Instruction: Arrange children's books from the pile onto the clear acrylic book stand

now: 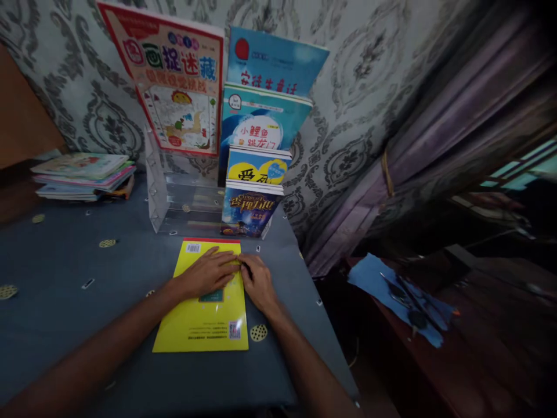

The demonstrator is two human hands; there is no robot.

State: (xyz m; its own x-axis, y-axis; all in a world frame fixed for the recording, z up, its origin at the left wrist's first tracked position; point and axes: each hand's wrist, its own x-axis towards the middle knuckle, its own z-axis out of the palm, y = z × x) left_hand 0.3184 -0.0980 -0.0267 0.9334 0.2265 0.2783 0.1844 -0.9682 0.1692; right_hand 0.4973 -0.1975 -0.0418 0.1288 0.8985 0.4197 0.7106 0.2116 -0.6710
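Head view: a yellow book (187,316) lies flat on the dark grey-blue counter (73,255), near the person and just in front of a clear rack (156,191). A barcode shows at its far left corner and a square code at its near right corner; a red strip runs along its far edge. The left hand (208,273) rests palm down on the upper half of the yellow book, its grip loose and flat with the fingers stretched toward the right. The right hand (259,284) is at the right edge of the book, fingers bent, its fingertips close to those of the left hand; whether its grip pinches the edge or only touches it, I cannot make out.

On the left side of the rack stands a tall red-bordered book (178,87). On the right side, from far to near, stand a blue book (274,61), a teal book (265,119), a yellow-and-blue book (259,165) and a dark blue book (250,212). Far left on the counter is a pile of books (82,174). Patterned wallpaper (369,64) covers the wall behind, and a tied curtain (361,197) hangs to the right. Beyond the counter's right edge, dark tools lie on a blue cloth (369,276).
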